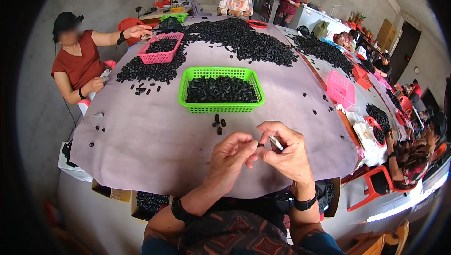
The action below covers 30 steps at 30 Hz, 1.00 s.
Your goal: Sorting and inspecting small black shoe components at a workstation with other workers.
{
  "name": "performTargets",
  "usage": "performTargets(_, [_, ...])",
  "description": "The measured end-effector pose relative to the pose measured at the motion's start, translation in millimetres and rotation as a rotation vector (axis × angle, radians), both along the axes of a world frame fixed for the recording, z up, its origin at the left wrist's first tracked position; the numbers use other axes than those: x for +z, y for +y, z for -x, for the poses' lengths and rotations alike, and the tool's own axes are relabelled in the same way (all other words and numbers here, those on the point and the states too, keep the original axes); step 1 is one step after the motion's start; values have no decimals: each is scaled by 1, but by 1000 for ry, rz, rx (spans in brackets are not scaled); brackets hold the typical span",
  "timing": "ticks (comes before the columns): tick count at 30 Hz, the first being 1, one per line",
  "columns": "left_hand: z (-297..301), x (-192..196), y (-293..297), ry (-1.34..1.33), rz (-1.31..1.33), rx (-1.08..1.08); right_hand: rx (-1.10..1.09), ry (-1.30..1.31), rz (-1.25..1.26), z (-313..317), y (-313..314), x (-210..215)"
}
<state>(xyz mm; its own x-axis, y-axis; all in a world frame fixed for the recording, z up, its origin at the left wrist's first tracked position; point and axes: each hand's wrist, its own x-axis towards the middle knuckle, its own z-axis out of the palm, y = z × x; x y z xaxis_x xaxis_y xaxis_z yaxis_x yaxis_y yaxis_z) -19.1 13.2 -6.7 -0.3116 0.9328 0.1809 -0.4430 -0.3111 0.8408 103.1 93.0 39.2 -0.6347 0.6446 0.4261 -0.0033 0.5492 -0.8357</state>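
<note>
Near the front of the cloth-covered table, my left hand [233, 155] pinches a small black cylindrical piece [260, 145] between thumb and fingertips. My right hand [289, 154] is closed around a small pale, silvery hand tool [276, 142], perhaps a small blade; its exact kind is too small to tell. The right fingertips meet the left ones at the black piece. Just beyond my hands, a few loose black pieces [219, 123] lie on the cloth. Behind them stands a bright green plastic basket [221, 109] holding many such pieces.
A pink basket [161, 57] sits at the far left among heaped pieces, beside a person in a red top [80, 60]. A large black heap [239, 39] covers the table's far part. On the right, a second table bears another pink basket [340, 89]; several people sit around.
</note>
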Motion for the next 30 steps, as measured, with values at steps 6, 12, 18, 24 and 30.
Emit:
performTargets(6, [1,4,-3,-122,8,-61,11,51,38,2,6,-7])
performTargets(12, [-1,5,-4,-75,38,-66,61,185,1,8,10,-16])
performTargets(18, [-1,5,-6,-126,4,-39,174,165,248,5,3,-11])
performTargets(24, [0,6,-6,-78,53,-55,139,191,218,6,11,-18])
performTargets(30, [1,5,-2,-89,54,-75,95,172,352,6,9,-10])
